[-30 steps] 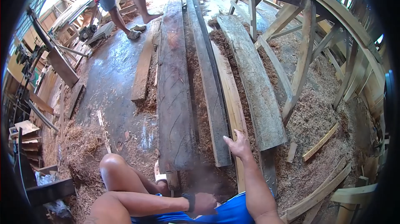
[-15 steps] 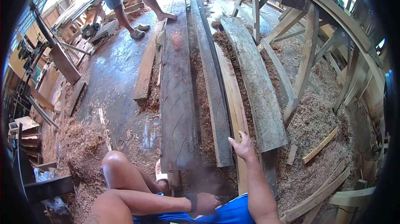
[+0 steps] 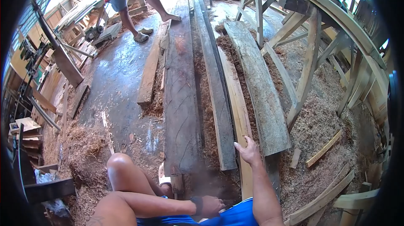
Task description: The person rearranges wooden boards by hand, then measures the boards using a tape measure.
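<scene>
My right hand (image 3: 250, 152) is over a pale narrow board (image 3: 238, 95), thumb and fingers apart, with nothing in it. I cannot tell whether it touches the wood. My left hand (image 3: 211, 206), with a black band at the wrist, is low in front of my blue shorts (image 3: 237, 214). Its fingers are curled, and whatever they hold is hidden. A blurred haze lies just beyond it, near the end of a wide dark plank (image 3: 181, 99). A short wood block (image 3: 177, 183) sits at that plank's near end.
Another person's bare foot (image 3: 171, 17) rests on the dark plank's far end. A narrow grey beam (image 3: 215, 87) and a rough plank (image 3: 259, 87) lie alongside. Wooden trestles (image 3: 309, 62) stand at right. Shavings (image 3: 320, 142) cover the floor, and a brown board (image 3: 149, 74) lies at left.
The view has shifted slightly, so the planks and the other person appear a little lower and further right. Both my hands keep nearly the same pose.
</scene>
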`<state>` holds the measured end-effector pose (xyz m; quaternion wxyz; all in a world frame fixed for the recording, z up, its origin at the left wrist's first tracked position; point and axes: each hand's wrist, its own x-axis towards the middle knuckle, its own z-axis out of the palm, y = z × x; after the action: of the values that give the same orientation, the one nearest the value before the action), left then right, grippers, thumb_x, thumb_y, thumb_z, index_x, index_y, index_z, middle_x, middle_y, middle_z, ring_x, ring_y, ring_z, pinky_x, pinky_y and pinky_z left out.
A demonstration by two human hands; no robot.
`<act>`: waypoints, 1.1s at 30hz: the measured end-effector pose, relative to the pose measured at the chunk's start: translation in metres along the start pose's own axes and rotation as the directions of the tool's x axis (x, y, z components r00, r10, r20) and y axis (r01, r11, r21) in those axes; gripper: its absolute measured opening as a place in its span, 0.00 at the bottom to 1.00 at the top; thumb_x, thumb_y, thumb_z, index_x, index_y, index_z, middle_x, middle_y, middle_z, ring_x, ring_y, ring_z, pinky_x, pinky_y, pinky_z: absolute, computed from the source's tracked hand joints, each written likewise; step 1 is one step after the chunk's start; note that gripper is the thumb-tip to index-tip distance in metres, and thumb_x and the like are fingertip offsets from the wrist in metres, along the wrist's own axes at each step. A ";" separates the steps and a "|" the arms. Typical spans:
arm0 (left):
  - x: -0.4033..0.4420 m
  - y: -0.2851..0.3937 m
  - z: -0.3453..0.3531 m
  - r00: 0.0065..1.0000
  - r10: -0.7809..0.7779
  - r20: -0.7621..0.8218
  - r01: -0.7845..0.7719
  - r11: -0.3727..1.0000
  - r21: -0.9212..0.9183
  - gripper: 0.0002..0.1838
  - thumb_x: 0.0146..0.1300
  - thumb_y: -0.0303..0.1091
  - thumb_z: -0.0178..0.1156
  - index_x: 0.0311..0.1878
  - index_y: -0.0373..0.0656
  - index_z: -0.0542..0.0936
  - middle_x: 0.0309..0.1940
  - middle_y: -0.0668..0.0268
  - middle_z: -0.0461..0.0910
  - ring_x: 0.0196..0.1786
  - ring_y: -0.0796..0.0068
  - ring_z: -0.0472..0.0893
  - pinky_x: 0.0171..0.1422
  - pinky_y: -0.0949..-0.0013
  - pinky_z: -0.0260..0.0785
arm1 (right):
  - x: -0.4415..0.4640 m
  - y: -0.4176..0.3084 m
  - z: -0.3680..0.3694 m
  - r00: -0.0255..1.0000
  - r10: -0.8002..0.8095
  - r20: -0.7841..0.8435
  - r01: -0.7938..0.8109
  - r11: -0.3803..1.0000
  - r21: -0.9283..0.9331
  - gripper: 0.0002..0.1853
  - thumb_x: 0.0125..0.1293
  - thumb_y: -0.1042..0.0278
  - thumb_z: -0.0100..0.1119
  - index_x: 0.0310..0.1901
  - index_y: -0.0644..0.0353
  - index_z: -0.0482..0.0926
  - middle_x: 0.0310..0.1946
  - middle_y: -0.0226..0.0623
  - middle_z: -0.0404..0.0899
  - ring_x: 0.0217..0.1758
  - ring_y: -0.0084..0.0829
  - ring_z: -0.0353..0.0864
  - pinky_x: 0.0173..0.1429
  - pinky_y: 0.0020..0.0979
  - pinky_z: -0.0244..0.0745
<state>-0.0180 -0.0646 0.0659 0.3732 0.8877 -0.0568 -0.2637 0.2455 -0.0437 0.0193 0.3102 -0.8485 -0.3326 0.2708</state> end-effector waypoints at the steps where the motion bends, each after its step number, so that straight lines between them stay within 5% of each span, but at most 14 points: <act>1: 0.001 -0.001 0.000 1.000 0.007 -0.002 -0.007 1.000 0.009 0.18 0.61 0.43 0.62 0.41 0.36 0.78 0.38 0.50 0.81 0.46 0.48 0.80 0.50 0.51 0.74 | 0.001 0.002 0.001 1.000 0.002 -0.001 -0.002 1.000 0.000 0.44 0.56 0.44 0.66 0.64 0.73 0.66 0.61 0.64 0.70 0.67 0.52 0.69 0.71 0.42 0.63; 23: 0.002 -0.002 0.003 1.000 0.016 -0.014 -0.016 0.999 0.043 0.18 0.61 0.44 0.62 0.41 0.36 0.77 0.36 0.49 0.81 0.44 0.47 0.81 0.47 0.49 0.74 | 0.001 0.008 0.000 1.000 -0.014 0.001 0.014 1.000 -0.011 0.44 0.57 0.43 0.66 0.63 0.73 0.67 0.60 0.64 0.71 0.66 0.53 0.70 0.70 0.42 0.64; 33: 0.004 -0.012 0.012 0.993 0.103 -0.050 -0.100 0.993 0.063 0.10 0.56 0.34 0.60 0.35 0.37 0.80 0.36 0.52 0.81 0.44 0.49 0.81 0.46 0.53 0.76 | 0.000 0.008 0.002 1.000 -0.001 -0.018 0.002 1.000 0.004 0.43 0.56 0.44 0.66 0.63 0.72 0.67 0.60 0.64 0.71 0.66 0.53 0.70 0.70 0.42 0.64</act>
<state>-0.0223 -0.0645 0.0488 0.3607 0.9011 -0.0997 -0.2191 0.2476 -0.0477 0.0120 0.3149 -0.8501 -0.3299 0.2634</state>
